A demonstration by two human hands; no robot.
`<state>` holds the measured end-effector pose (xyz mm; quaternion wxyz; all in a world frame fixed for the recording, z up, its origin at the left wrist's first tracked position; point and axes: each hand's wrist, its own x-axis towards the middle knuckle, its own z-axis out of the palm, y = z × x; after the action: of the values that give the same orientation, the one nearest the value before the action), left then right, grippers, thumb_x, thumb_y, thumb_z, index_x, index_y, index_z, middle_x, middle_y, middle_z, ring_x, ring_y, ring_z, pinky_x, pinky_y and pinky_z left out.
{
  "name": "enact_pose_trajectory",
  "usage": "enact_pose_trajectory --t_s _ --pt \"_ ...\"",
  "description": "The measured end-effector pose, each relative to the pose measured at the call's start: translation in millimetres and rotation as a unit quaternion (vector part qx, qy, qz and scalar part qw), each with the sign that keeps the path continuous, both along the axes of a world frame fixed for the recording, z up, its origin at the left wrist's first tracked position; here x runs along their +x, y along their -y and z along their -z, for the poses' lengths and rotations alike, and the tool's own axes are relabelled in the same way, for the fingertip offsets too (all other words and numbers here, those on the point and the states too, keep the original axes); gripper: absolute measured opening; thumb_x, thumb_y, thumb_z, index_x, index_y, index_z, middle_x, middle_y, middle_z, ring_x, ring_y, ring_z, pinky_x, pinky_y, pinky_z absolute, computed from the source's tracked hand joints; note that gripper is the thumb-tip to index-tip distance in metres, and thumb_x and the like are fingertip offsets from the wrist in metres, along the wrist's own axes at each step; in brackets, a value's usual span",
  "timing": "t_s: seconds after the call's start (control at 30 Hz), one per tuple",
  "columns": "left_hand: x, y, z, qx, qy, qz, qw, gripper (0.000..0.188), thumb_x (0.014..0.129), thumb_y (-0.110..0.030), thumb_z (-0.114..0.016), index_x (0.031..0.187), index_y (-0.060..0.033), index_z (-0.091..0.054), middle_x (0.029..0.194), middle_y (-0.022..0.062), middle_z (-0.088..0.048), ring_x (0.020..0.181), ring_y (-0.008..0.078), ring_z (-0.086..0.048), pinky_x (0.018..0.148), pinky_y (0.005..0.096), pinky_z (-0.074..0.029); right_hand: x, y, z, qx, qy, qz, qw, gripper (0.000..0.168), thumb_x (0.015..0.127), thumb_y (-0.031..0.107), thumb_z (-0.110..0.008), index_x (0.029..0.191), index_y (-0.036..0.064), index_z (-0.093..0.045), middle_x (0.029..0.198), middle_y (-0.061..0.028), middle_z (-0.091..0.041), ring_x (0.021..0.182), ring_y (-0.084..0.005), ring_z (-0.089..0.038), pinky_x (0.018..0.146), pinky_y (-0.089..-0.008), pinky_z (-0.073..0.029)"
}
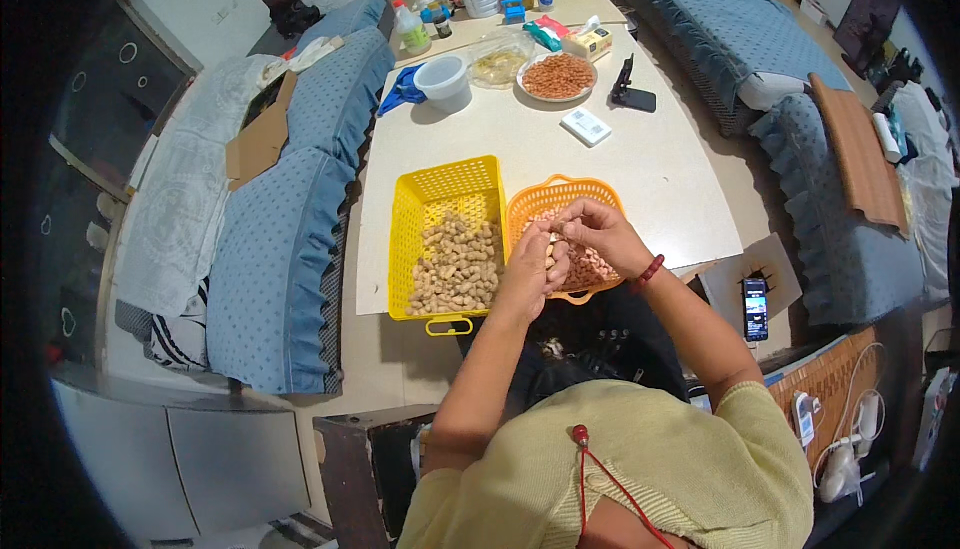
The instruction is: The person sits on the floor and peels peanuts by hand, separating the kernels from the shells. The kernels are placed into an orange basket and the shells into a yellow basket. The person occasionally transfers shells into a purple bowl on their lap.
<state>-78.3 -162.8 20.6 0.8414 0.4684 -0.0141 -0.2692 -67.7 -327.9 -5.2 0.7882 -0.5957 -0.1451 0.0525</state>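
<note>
Both of my hands meet over an orange plastic basket [566, 187] that holds shelled pink peanuts [589, 267]. My left hand [531, 267] has peanuts in their shells [551, 252] in its curled fingers. At its fingertips, my right hand [596, 232] pinches a small peanut piece, partly hidden by the fingers. Left of the orange basket stands a yellow plastic basket [405, 196] with a heap of unshelled peanuts [457, 264] in it.
Farther back on the white table [660, 174] are a white tub [444, 83], a plate of reddish peanuts [556, 76], a small white box [586, 127], a black phone stand [634, 95] and a tissue pack [589, 42]. Blue-covered seats [262, 271] flank the table.
</note>
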Motion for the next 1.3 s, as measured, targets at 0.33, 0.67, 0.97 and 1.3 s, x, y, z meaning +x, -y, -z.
enact_pose_trajectory --t_s 0.33,0.67,0.97,1.3 --pt "8.6 -5.6 26.3 0.19 0.182 -0.009 0.965 0.02 0.096 -0.009 -0.045 0.115 -0.0049 -0.045 0.075 0.0007 -0.047 0.055 0.0077 -0.041 0.046 0.0208 -0.034 -5.5 6.6 -3.0 0.029 -0.059 0.026 0.997 0.013 0.094 0.014 -0.062 0.103 0.005 -0.061 0.093 0.0021 -0.06 0.083 -0.0065 -0.056 0.077 -0.0219 -0.047" --pt "-3.4 -8.6 -1.7 0.598 0.516 -0.034 0.613 0.041 0.089 -0.007 -0.051 0.128 -0.0054 -0.039 0.106 0.0201 -0.059 0.091 0.0375 -0.063 0.071 0.0473 -0.052 -2.3 10.6 3.1 -0.037 -0.041 0.073 0.996 0.013 0.093 0.015 -0.063 0.102 0.005 -0.061 0.092 0.0024 -0.059 0.078 -0.0053 -0.053 0.07 -0.021 -0.046" --pt "-4.0 -13.4 -3.7 0.499 0.378 -0.057 0.778 0.037 0.092 -0.009 -0.051 0.127 -0.0032 -0.042 0.107 0.0221 -0.061 0.096 0.0365 -0.062 0.079 0.0442 -0.05 -13.7 3.0 -13.8 -0.035 -0.064 0.063 0.995 0.022 0.096 0.016 -0.059 0.114 0.004 -0.06 0.098 0.0009 -0.059 0.081 -0.0066 -0.055 0.07 -0.0205 -0.046" --pt "-43.9 -31.3 2.0 0.243 0.275 -0.093 0.925 0.031 0.096 -0.007 -0.047 0.128 -0.0037 -0.046 0.079 0.0024 -0.057 0.068 0.008 -0.053 0.062 0.0234 -0.045 -55.4 -17.5 -45.2 -0.194 -0.054 -0.037 0.979 0.01 0.092 0.011 -0.062 0.097 0.003 -0.059 0.086 -0.001 -0.057 0.077 -0.0083 -0.056 0.067 -0.0236 -0.048"
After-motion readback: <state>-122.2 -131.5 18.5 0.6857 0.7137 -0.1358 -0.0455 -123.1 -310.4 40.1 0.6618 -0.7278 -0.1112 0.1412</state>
